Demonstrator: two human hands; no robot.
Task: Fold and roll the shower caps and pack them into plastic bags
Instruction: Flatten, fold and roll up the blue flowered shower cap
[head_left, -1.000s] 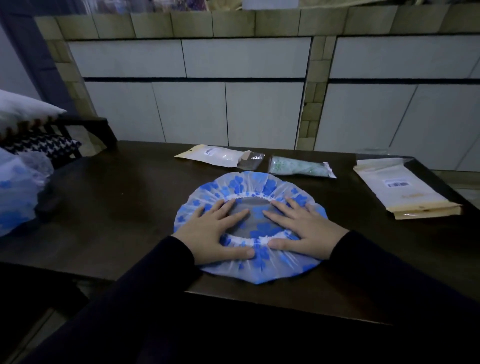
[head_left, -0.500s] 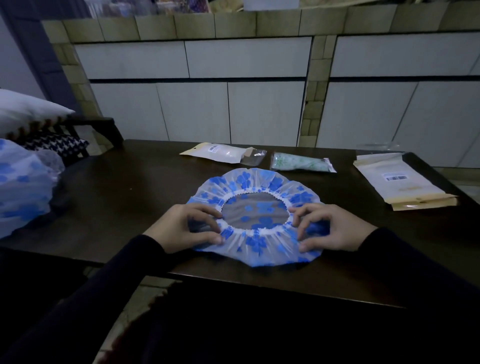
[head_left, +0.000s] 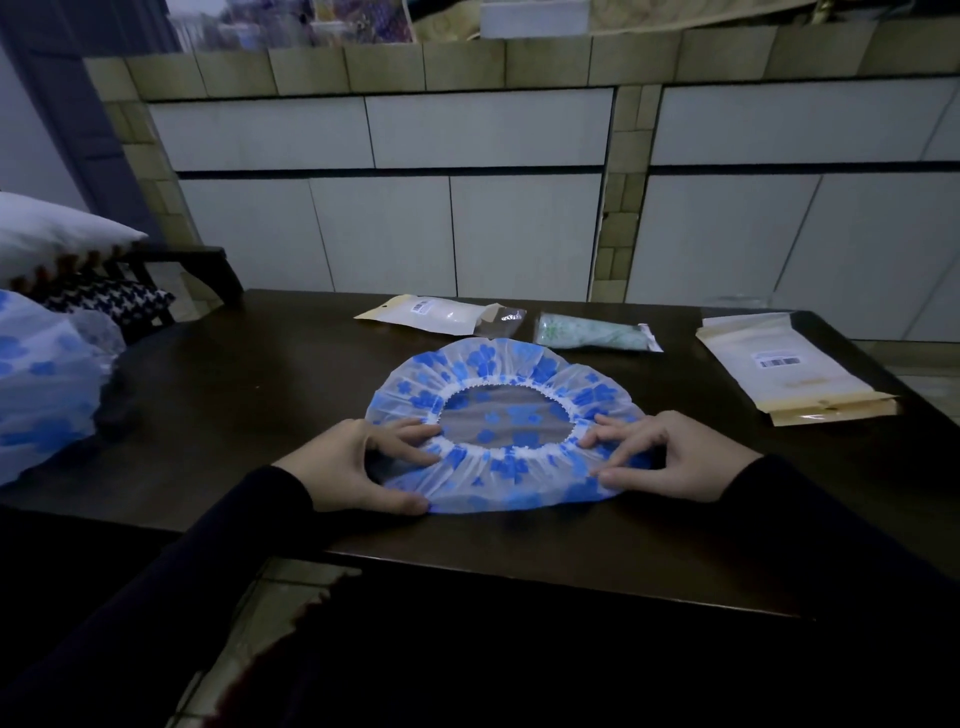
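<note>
Dark wood table (head_left: 234, 415) fills the dim room. Nearest, the left hand (head_left: 348, 467) and right hand (head_left: 675, 457) each pinch the near edge of a blue-flowered shower cap (head_left: 498, 364) lying flat, opening up. Beyond it lie a white pouch (head_left: 441, 314) and a packed green cap bag (head_left: 592, 332); a stack of plastic bags (head_left: 789, 369) sits to the right.
</note>
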